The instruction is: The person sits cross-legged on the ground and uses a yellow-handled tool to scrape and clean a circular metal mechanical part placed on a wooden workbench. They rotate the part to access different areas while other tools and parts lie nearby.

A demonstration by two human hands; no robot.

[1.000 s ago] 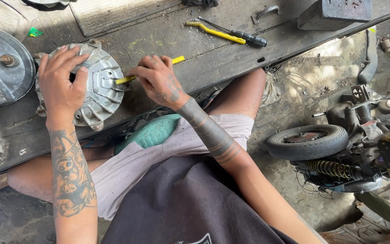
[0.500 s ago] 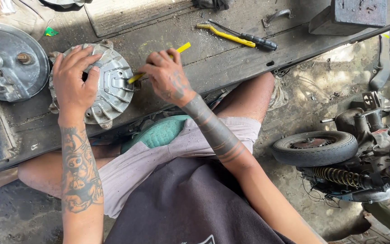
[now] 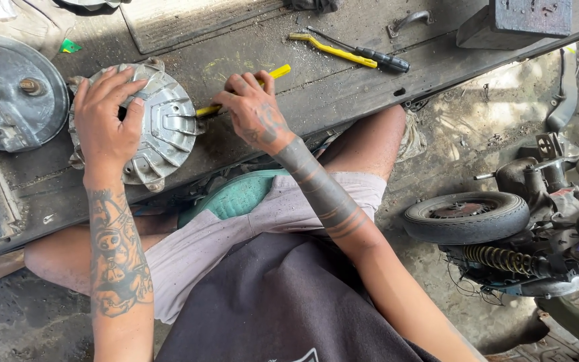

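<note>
While the left hand (image 3: 105,121) lies spread flat across the top of the finned metal cover (image 3: 149,127), fingers splayed and pressing down rather than gripping, the right hand (image 3: 252,110) is curled tight around a yellow-handled tool (image 3: 273,72). That tool runs at a slant, its yellow end poking out above the knuckles, its other end meeting the cover's right edge. The cover itself sits on the dark, worn desk (image 3: 343,94), close to the near edge, just above the person's knees. Just beside it on the left rests a round grey drum plate (image 3: 11,94), the two almost touching. Farther back on the desk, well apart from the hands, lie a yellow pry bar (image 3: 333,49) and a black-handled screwdriver (image 3: 383,62), crossing one another. A dark metal block (image 3: 524,20) stands at the far right corner. Down on the floor to the right sits a small wheel with tyre (image 3: 467,216), with a coiled spring shock (image 3: 497,258) just beneath it.
</note>
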